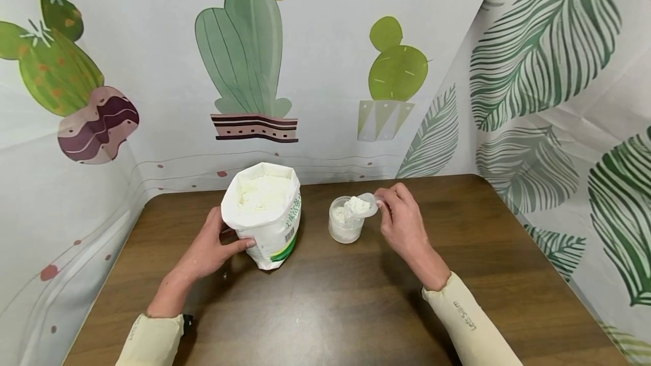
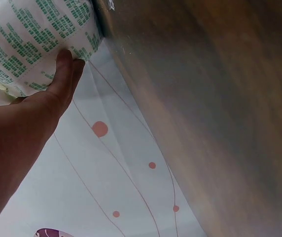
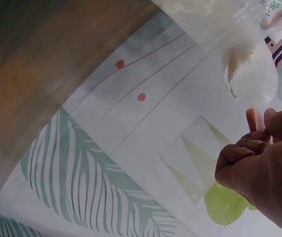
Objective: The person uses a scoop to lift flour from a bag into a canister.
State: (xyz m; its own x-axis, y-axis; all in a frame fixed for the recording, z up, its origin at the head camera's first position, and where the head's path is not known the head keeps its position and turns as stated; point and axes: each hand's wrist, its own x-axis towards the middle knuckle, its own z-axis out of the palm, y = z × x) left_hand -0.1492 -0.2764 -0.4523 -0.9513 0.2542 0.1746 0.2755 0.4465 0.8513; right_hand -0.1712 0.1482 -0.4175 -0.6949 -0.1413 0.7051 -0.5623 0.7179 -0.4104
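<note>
A white bag of flour-like powder [image 1: 274, 236] stands with its top wide open on the table's left half. My left hand [image 1: 211, 250] grips its lower left side, thumb across the front and fingers round the back. Right of the bag is a clear jar [image 1: 346, 233] with white powder inside. My right hand [image 1: 404, 222] pinches the handle of a translucent scoop [image 1: 369, 208], which holds a heap of powder and overlaps the jar's rim. In the right wrist view the scoop [image 3: 254, 79] appears beside the jar's mouth, thumb and fingers closed on its handle.
The brown wooden table [image 1: 315, 309] ends at the back against a white cloth [image 1: 325, 83] printed with cacti and leaves. The bag and jar both stand near that back edge, a short gap between them.
</note>
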